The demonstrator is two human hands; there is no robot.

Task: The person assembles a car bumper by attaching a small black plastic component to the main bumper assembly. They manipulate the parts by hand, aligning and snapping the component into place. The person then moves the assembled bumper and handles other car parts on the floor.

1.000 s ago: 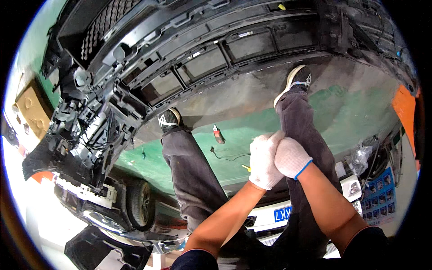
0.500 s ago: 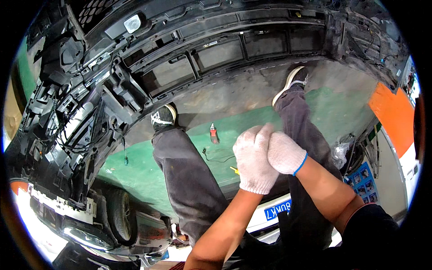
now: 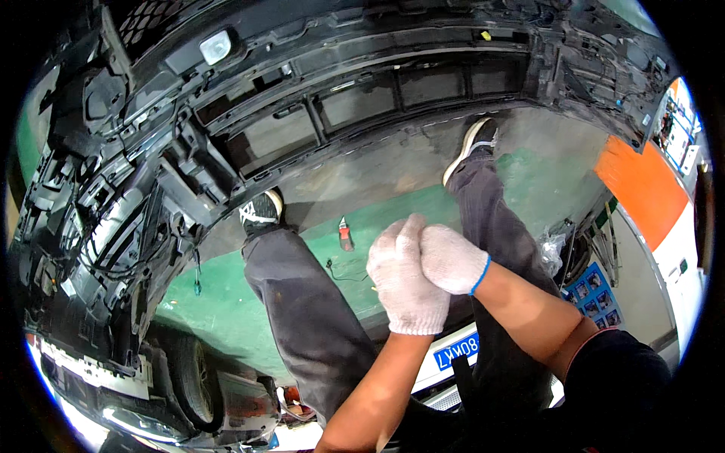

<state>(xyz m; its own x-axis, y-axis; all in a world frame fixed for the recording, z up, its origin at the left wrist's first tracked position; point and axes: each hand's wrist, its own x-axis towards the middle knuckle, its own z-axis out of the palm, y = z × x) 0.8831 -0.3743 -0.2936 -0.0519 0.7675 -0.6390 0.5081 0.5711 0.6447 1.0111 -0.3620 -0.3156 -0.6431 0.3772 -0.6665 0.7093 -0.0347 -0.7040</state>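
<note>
Both my hands wear white knit gloves and are clasped together in front of my legs. My left hand (image 3: 408, 283) has its fingers curled against my right hand (image 3: 453, 259), whose glove has a blue cuff edge. Any small thing between the palms would be hidden. Beyond them, on the green floor (image 3: 408, 205), lies a red and grey utility knife (image 3: 345, 234) with its blade out. A thin black cable (image 3: 347, 278) trails on the floor beside my left glove.
A large black car bumper (image 3: 355, 140) with its inner side showing arches across the front, with wiring (image 3: 113, 264) at its left. My shoes stand near its lower edge. A dark wheel (image 3: 195, 381) is at lower left. Clear plastic wrapping (image 3: 552, 253) and an orange panel (image 3: 642, 192) are at right.
The whole view has shifted slightly, so most things sit farther left. My hands stay clasped, with the fingers slightly shifted against each other.
</note>
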